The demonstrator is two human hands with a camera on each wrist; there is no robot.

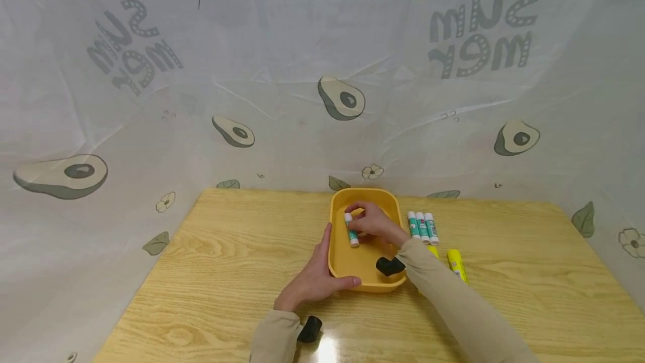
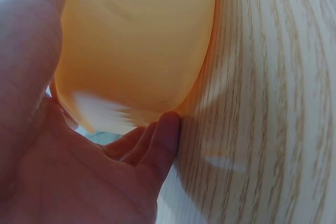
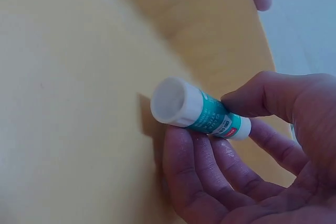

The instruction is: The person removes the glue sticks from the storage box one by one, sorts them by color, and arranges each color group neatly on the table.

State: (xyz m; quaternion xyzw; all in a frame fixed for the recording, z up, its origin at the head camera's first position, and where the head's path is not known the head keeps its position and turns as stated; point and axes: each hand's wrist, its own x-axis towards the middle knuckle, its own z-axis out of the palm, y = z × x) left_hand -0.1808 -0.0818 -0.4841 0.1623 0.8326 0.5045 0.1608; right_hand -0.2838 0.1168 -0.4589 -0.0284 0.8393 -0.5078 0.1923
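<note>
A yellow-orange plastic tray [image 1: 347,266] stands on the wooden table, its long side running away from me. My left hand [image 1: 316,276] grips its near left corner, thumb along the near wall and fingers against the left wall; the left wrist view shows fingertips [image 2: 169,124] on the outside of the tray. Over the tray's inside, my right hand [image 1: 375,222] pinches a white and green glue stick [image 3: 210,114] between thumb and fingers. In the right wrist view the stick is tilted, one white end towards the camera. Whether it touches the tray floor I cannot tell.
Right of the tray, three white and green glue sticks [image 1: 422,227] lie side by side. Nearer me lies a yellow tube [image 1: 456,265], and another yellow thing [image 1: 433,250] is partly hidden by the right sleeve. A printed white cloth [image 1: 292,144] hangs behind the wooden table [image 1: 227,256].
</note>
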